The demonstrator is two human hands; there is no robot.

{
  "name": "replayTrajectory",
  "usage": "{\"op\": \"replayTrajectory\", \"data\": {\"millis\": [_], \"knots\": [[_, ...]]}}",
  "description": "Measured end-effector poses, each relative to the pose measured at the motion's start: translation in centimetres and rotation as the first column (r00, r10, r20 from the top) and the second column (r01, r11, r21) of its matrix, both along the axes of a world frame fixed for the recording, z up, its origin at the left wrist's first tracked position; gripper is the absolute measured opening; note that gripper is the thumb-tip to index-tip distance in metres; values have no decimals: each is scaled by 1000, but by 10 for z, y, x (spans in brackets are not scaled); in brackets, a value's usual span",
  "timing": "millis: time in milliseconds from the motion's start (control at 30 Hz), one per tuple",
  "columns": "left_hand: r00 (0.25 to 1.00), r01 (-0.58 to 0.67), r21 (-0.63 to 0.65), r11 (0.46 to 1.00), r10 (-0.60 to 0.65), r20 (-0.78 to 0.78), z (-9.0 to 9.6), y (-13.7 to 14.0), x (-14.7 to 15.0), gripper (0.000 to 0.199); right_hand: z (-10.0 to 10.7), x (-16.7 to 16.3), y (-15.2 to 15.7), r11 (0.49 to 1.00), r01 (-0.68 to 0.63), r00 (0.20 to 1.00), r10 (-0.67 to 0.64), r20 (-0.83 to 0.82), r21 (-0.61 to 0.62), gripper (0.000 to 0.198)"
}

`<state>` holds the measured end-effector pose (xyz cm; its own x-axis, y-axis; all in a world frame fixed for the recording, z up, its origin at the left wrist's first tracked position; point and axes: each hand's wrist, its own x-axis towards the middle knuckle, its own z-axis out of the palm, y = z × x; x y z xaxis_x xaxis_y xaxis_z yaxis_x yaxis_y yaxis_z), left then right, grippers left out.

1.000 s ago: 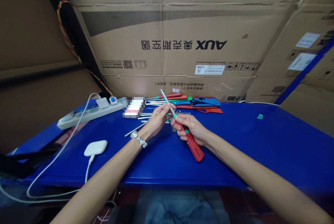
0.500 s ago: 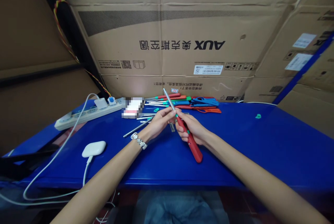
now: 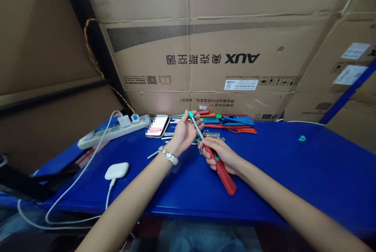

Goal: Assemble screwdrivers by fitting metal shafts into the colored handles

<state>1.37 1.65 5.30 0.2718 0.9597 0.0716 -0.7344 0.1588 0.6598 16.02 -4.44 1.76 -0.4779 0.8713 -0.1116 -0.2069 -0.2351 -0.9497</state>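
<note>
A red long-nosed lighter [image 3: 221, 171] with a metal tube slants across the middle of the table. My right hand [image 3: 219, 151] is wrapped round it near where the tube meets the red handle. A small green piece [image 3: 190, 114] sits at the tube's far tip. Beside that tip is my left hand [image 3: 185, 132], palm turned up and fingers apart, some of them behind the tube. Metal tubes [image 3: 167, 138] and clear plastic parts [image 3: 214, 135] lie just past my hands, partly covered by them.
Behind my hands lie several red, orange and blue lighters [image 3: 235, 121]. A phone [image 3: 158, 125], a power strip [image 3: 114, 131] with plugs and a white earbud case [image 3: 116, 171] on a cable are at left. One small green piece [image 3: 302, 138] lies at right. Cardboard [image 3: 205, 36] walls the back.
My left fingers have opened away from the tube, which they pinched before. A green piece now shows at the tube's tip, which was bare metal. The view has shifted slightly.
</note>
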Motion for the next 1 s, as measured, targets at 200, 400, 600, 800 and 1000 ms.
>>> {"op": "replayTrajectory", "data": {"millis": [200,400,600,800,1000], "knots": [[976,208,-81,975,-201,84,6,2,-1,39,-1,4,0,1000,9,998,-7,67,-29,33],[996,78,-88,993,-75,39,13,12,-6,38,-1,2,-1,1000,-2,992,3,127,-12,33],[928,-185,125,975,215,-304,11,37,-33,28,7,13,2,998,62,991,-62,115,-1,29],[494,-64,534,843,492,-717,-21,49,-59,19,10,20,8,992,123,987,-119,107,-27,27],[70,216,599,771,600,-797,-48,62,-65,23,9,16,9,993,109,986,-104,127,-37,25]]}}
